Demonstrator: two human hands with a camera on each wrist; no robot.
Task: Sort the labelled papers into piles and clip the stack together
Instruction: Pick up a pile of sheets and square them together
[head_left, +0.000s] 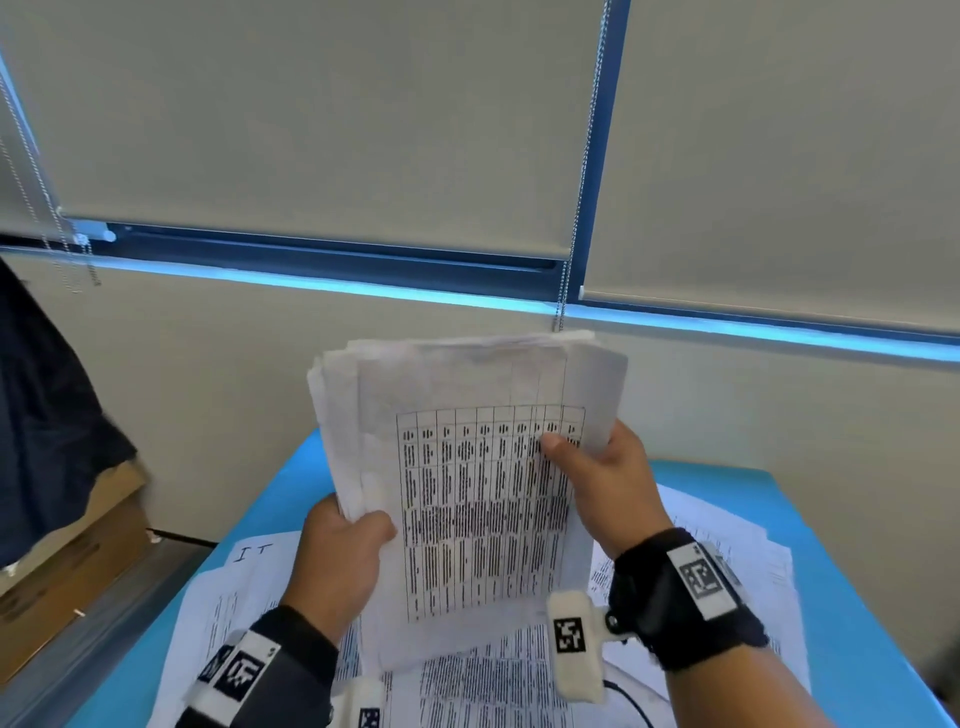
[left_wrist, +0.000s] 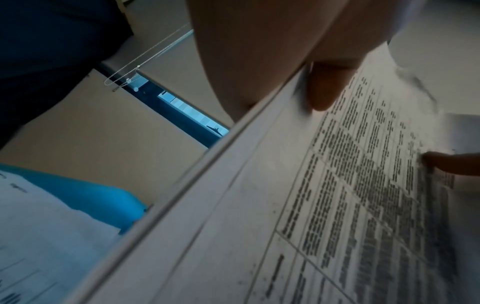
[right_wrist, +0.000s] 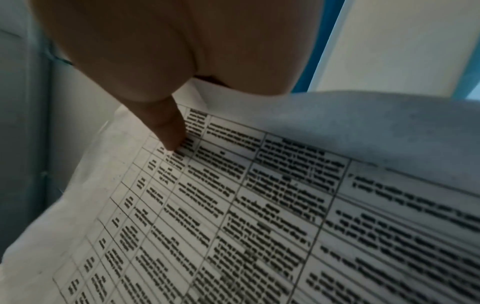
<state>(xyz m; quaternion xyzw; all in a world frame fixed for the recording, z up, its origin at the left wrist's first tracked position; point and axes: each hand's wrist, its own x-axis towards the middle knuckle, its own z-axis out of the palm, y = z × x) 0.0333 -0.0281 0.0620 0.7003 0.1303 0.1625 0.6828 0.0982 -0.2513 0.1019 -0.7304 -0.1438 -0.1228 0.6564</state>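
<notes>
A thick stack of printed papers (head_left: 467, 467) with a table of blacked-out text stands upright above the blue table (head_left: 841, 597). My left hand (head_left: 343, 545) grips the stack's lower left edge, thumb on the front sheet. My right hand (head_left: 602, 478) pinches the right edge, thumb pressed on the table print. In the left wrist view the left thumb (left_wrist: 324, 90) lies on the top sheet of the stack (left_wrist: 285, 205). In the right wrist view the right thumb (right_wrist: 166, 127) presses the front sheet (right_wrist: 233, 216). No clip shows.
More printed sheets lie spread on the blue table, one hand-labelled "IT" (head_left: 254, 553) at the left, others (head_left: 737, 561) at the right. A black cable (head_left: 631, 701) lies near the front. Cardboard boxes (head_left: 67, 571) stand at the left; a wall and window blinds are behind.
</notes>
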